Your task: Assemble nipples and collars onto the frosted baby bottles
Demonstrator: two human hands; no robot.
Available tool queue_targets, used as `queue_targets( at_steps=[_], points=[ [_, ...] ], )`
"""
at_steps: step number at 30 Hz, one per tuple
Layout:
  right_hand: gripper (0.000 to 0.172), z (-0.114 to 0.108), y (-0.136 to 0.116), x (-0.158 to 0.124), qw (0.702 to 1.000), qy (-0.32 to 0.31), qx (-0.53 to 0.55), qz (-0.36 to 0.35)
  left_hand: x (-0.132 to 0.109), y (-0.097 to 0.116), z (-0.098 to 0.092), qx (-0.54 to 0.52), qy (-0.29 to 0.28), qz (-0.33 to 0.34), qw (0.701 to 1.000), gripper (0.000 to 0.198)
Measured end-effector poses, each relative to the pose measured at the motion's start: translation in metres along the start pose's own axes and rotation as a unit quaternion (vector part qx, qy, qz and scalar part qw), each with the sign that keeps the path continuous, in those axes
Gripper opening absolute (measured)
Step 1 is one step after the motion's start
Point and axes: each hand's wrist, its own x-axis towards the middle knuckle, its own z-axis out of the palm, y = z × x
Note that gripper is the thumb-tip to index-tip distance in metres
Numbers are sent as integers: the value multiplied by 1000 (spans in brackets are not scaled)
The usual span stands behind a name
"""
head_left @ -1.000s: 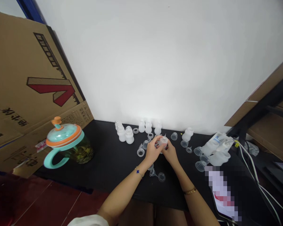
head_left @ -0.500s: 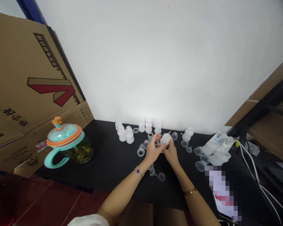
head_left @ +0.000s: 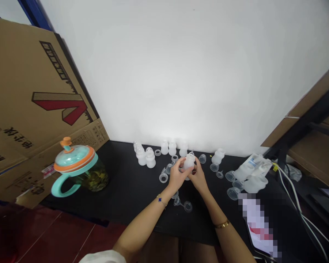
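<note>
Between my hands is a small white baby bottle (head_left: pixel 189 162), upright with a clear nipple (head_left: pixel 191 152) on its top. My left hand (head_left: pixel 178 173) wraps its left side and my right hand (head_left: pixel 197 174) its right side; both are closed on it. Part of the bottle's body is hidden by my fingers. Just left of my left hand lie clear rings (head_left: pixel 163 178) and caps. Below my hands, a loose clear nipple (head_left: pixel 177 201) and a clear cap (head_left: pixel 188 206) rest on the black table (head_left: pixel 126 193).
Several white bottles (head_left: pixel 150 159) stand at the left and along the wall. To the right are another bottle (head_left: pixel 218 156), clear caps (head_left: pixel 233 193), a bag of bottles (head_left: pixel 252 168), a phone (head_left: pixel 259 226) and white cables (head_left: pixel 293 190). A teal-lidded jug (head_left: pixel 79 166) stands at left beside a carton (head_left: pixel 22 91).
The bottle has gone from tilted to upright in my hands, and the nipple now shows at its top. My hands have hardly shifted.
</note>
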Motion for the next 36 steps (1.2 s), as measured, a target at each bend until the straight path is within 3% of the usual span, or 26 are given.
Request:
queue_targets(
  at_steps=[5, 10, 13, 19, 25, 31, 36],
  points=[
    [87, -9, -6, 6, 987, -56, 149, 23, 3, -2, -1, -40, 31, -8, 999, 49],
    [64, -24, -22, 8, 957, -71, 276, 50, 2, -1, 1, -79, 9, -26, 996, 50],
    [53, -30, -28, 10, 950, -74, 296, 60, -1, 0, 5, -108, -34, -38, 993, 51],
    [55, -29, -27, 12, 947, -80, 302, 77, -5, 5, 9, -146, -97, -48, 983, 49],
    [51, -28, -22, 10, 946, -66, 302, 95, -5, 10, 8, -141, -120, -51, 981, 48],
    [39, -28, -17, 12, 901, -35, 413, 129, -4, 7, 8, -143, -135, -61, 979, 47],
    [39, -29, -17, 13, 893, -10, 430, 131, -4, 6, 9, -145, -136, -68, 978, 45]
  ],
)
